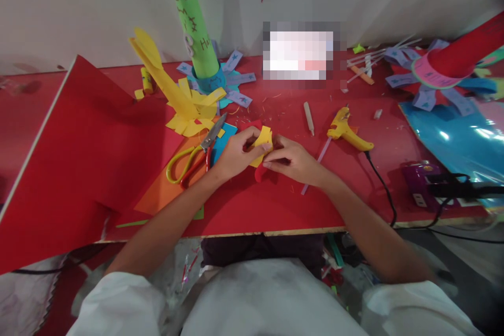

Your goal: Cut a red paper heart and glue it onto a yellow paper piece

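Note:
My left hand is closed on a small folded piece of yellow paper, its thumb lying across the front. From the other side my right hand pinches the paper's right edge. A curled red paper strip shows below the yellow piece, against my right fingertips; whether the two are joined I cannot tell. Left of my left hand lie yellow-handled scissors and a red-handled tool, over orange paper and blue paper.
A yellow glue gun with a black cord lies right of my hands, near a loose stick. Behind stand a green paper tube and a yellow paper shape. Red card rises at left; a purple power socket sits right.

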{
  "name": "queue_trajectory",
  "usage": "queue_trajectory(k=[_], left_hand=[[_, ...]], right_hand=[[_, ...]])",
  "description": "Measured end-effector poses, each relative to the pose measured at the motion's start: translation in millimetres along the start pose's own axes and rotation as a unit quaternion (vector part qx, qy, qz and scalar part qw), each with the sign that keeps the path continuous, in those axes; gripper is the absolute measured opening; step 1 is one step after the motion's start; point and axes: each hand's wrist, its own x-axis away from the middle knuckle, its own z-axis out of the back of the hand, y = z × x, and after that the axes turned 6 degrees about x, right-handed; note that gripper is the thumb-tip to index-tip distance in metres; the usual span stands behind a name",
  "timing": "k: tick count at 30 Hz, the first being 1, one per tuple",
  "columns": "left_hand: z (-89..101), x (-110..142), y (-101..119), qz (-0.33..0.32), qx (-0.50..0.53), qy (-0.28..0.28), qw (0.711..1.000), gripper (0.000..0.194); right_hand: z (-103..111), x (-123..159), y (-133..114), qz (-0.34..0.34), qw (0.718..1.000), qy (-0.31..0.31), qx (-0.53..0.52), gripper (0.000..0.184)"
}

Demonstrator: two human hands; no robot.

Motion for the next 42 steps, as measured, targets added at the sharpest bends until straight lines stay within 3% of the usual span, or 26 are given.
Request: queue_trajectory(k=[5, 10, 16, 19, 23, 27, 32, 42], left_hand=[[-2.0, 1.9, 1.3, 0.002, -0.041, 0.010, 0.999, 0.045], [3.6, -1.0, 2.8, -0.012, -0.025, 0.037, 0.999, 0.048], [6.5, -3.4, -0.7, -0.029, -0.012, 0.038, 0.999, 0.054], [4.2, -1.5, -4.4, -0.029, -0.043, 0.054, 0.997, 0.058], [0.3, 1.0, -3.9, -0.020, -0.052, 0.027, 0.998, 0.060], [-1.8, 1.3, -2.7, -0.025, -0.038, 0.032, 0.998, 0.061], [0.7, 0.2, -5.3, -0.019, -0.018, 0.043, 0.999, 0.048], [1.6, -1.0, 5.5, 0.030, 0.018, 0.012, 0.999, 0.044]], right_hand=[[-1.9, 0.7, -2.0, -0.007, 1.000, -0.004, 0.030, 0.030], [6.7, -2.3, -9.6, -0.006, 0.996, 0.009, -0.085, 0.027], [12.7, -3.9, -18.4, -0.106, 0.976, 0.002, -0.192, 0.034], [12.3, -5.0, -19.2, -0.091, 0.984, 0.040, -0.150, 0.032], [13.1, -6.0, -19.0, -0.049, 0.994, 0.065, -0.079, 0.028], [14.6, -5.6, -19.2, -0.034, 0.995, 0.062, -0.071, 0.026], [15.8, -5.2, -18.6, -0.025, 0.995, 0.061, -0.072, 0.028], [13.3, -3.1, -11.3, -0.001, 0.995, 0.067, -0.073, 0.030]])
